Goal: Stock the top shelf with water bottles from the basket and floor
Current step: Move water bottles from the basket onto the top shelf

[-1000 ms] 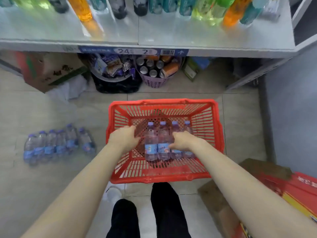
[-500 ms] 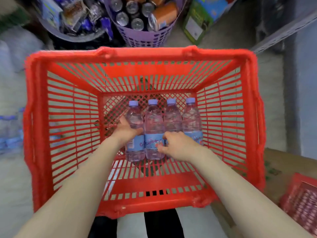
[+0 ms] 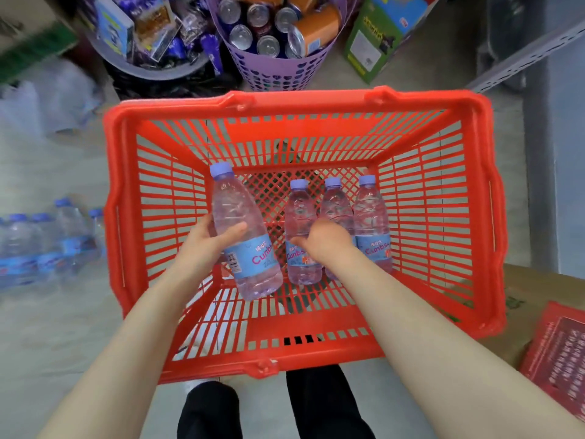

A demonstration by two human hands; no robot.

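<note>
A red plastic basket [image 3: 481, 217] stands on the floor in front of me. My left hand [image 3: 209, 239] grips a clear water bottle [image 3: 243, 236] with a purple cap and blue label, lifted and tilted inside the basket. Three more such bottles lie side by side on the basket's bottom; my right hand [image 3: 326, 242] curls round the middle one [image 3: 335, 201], between the left bottle [image 3: 300, 217] and the right bottle [image 3: 372, 217]. Several further water bottles [image 3: 47, 242] lie on the floor to the left. The top shelf is out of view.
Beyond the basket stand a purple basket of cans [image 3: 278, 58], a grey tub of snack packets [image 3: 148, 36] and a green box [image 3: 380, 33]. A cardboard box [image 3: 519, 299] and a red carton [image 3: 557, 353] sit at the right. A grey shelf upright [image 3: 522, 52] rises at the far right.
My left hand has lifted the leftmost bottle out of the row and tilted it. My right hand has closed round a bottle in the remaining row. My view has dropped closer to the basket.
</note>
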